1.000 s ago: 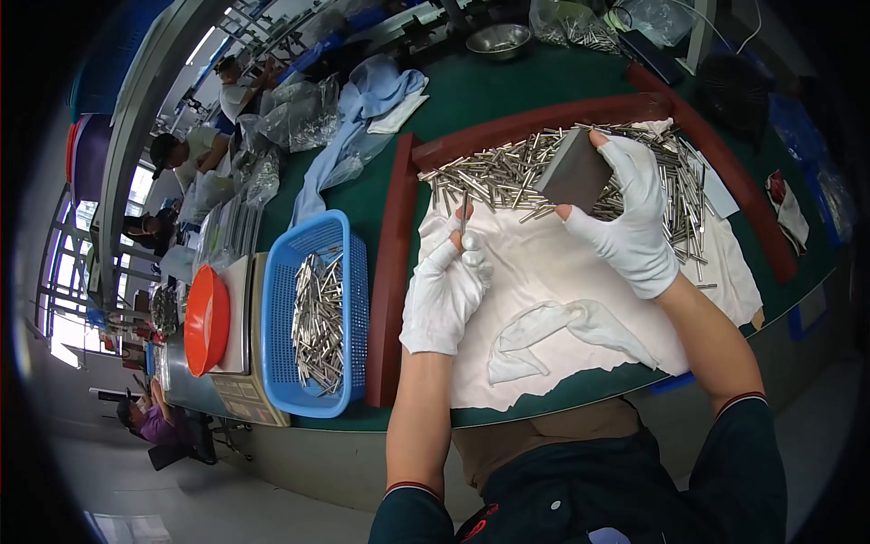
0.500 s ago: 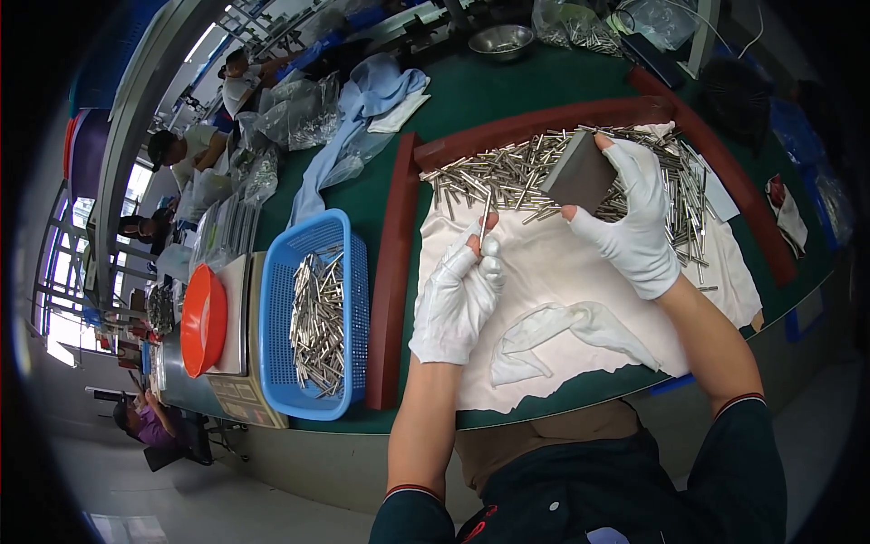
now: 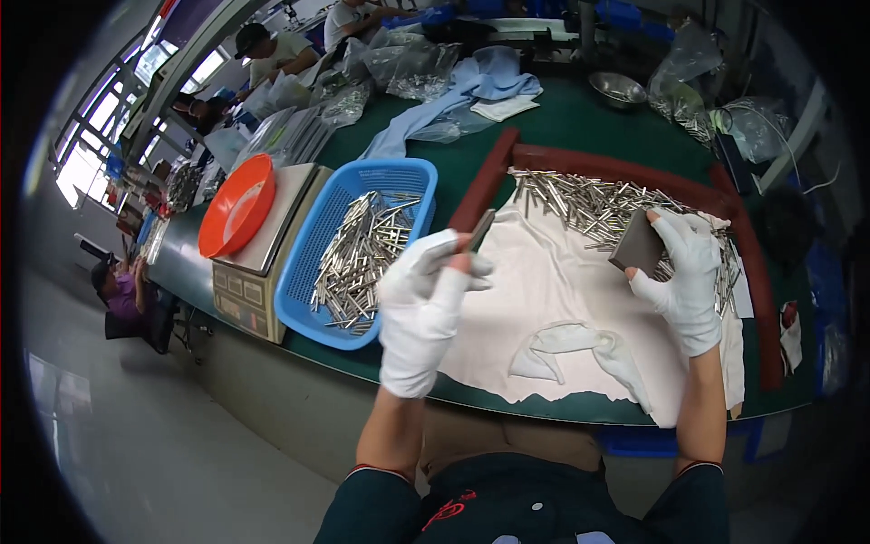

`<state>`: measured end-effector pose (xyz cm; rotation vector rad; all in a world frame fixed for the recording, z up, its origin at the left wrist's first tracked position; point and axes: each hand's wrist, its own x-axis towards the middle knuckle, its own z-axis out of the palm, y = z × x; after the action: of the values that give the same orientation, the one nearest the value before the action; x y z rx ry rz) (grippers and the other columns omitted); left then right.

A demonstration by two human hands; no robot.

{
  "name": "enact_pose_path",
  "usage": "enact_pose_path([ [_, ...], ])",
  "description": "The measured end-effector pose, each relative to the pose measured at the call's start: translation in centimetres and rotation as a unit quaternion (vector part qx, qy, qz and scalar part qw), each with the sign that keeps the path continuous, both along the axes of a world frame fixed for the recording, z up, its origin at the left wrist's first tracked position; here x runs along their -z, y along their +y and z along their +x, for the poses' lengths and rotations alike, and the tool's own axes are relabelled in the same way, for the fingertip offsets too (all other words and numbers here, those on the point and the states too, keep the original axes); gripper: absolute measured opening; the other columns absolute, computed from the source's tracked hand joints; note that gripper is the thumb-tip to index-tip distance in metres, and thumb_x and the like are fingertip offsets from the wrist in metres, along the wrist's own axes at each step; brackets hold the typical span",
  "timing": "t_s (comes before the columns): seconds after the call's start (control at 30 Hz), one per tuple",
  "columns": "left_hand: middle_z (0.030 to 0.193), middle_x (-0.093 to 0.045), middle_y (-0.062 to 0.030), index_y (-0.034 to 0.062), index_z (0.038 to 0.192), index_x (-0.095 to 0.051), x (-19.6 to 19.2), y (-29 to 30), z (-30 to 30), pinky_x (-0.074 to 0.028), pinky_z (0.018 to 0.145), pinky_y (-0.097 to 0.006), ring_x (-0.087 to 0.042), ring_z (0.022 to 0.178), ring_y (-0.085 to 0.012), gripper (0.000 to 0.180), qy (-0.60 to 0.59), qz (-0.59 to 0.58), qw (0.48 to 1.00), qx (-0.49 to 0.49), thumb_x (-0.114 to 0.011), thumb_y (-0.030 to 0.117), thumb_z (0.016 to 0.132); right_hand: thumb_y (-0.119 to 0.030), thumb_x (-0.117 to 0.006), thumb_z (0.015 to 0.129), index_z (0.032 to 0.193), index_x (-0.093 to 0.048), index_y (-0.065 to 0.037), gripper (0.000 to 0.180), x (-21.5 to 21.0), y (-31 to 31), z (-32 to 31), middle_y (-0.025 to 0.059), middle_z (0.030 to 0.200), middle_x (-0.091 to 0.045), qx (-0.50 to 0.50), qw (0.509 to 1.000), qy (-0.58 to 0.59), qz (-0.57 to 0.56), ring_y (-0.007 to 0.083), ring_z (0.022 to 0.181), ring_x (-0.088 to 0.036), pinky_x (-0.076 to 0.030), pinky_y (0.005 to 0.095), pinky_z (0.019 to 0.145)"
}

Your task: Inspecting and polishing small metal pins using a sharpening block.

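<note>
My left hand (image 3: 419, 313), in a white glove with bare fingertips, pinches a short metal pin (image 3: 484, 225) between thumb and forefinger, beside the blue basket. Its other fingers are smeared by motion. In my right hand (image 3: 691, 290), gloved the same way, a dark grey flat block (image 3: 640, 245) is gripped by thumb and fingers. The block stands tilted over the near side of a loose pile of metal pins (image 3: 580, 204), hiding some of them. Beneath both hands spreads a pale pink cloth (image 3: 535, 290). Many similar pins (image 3: 362, 258) fill the basket (image 3: 292, 286).
Red-brown bars (image 3: 634, 166) border the cloth on the left, back and right. A crumpled white rag (image 3: 594, 343) lies near the front. Left of the basket, an orange bowl (image 3: 237, 207) rests on a scale (image 3: 246, 299). A metal bowl (image 3: 618, 89) stands at the back. Co-workers (image 3: 272, 56) sit far left.
My view has turned leftward. My left hand, with the pin, has moved left from over the cloth toward the basket. My right hand still grips the block by the pile.
</note>
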<state>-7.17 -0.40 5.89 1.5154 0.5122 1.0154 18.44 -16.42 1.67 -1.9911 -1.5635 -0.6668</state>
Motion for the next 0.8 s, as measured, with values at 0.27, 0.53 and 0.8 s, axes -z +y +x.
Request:
enact_pose_path([
  [0.27, 0.082, -0.066, -0.0206, 0.0014, 0.102, -0.065, 2.5, 8.7, -11.6, -0.049, 0.067, -0.044, -0.065, 0.075, -0.0368, 0.018, 0.434, 0.363, 0.781, -0.264, -0.057, 0.005, 0.087, -0.043, -0.076, 0.056, 0.111, -0.064, -0.005, 0.069, 1.6, -0.5, 1.6, 0.0181, 0.134, -0.048, 0.167, 0.98, 0.041, -0.096, 0.0374, 0.126, -0.039, -0.032, 0.0533, 0.103],
  [0.53, 0.082, -0.065, -0.0195, 0.001, 0.095, -0.065, -6.0, 7.4, -9.6, -0.05, 0.067, -0.042, -0.064, 0.076, -0.0377, 0.013, 0.281, 0.47, 0.795, -0.26, -0.063, 0.008, 0.085, -0.026, -0.077, 0.071, 0.1, -0.067, -0.004, 0.037, -0.7, -1.5, 1.4, 0.01, 0.104, -0.065, 0.023, 0.984, 0.097, 0.149, 0.0296, 0.1, -0.059, -0.045, 0.0414, 0.087],
  [0.8, 0.092, -0.065, -0.0215, 0.0023, 0.097, -0.065, -23.5, 17.4, 10.3, -0.049, 0.078, -0.043, -0.063, 0.088, -0.0392, 0.031, 0.21, 0.635, 0.714, -0.206, -0.064, 0.032, 0.088, -0.022, -0.074, 0.08, 0.07, -0.059, -0.011, 0.021, 0.2, -0.7, 1.8, 0.0039, 0.06, -0.053, 0.011, 0.961, 0.034, 0.274, 0.0263, 0.055, -0.052, -0.038, 0.0397, 0.054],
])
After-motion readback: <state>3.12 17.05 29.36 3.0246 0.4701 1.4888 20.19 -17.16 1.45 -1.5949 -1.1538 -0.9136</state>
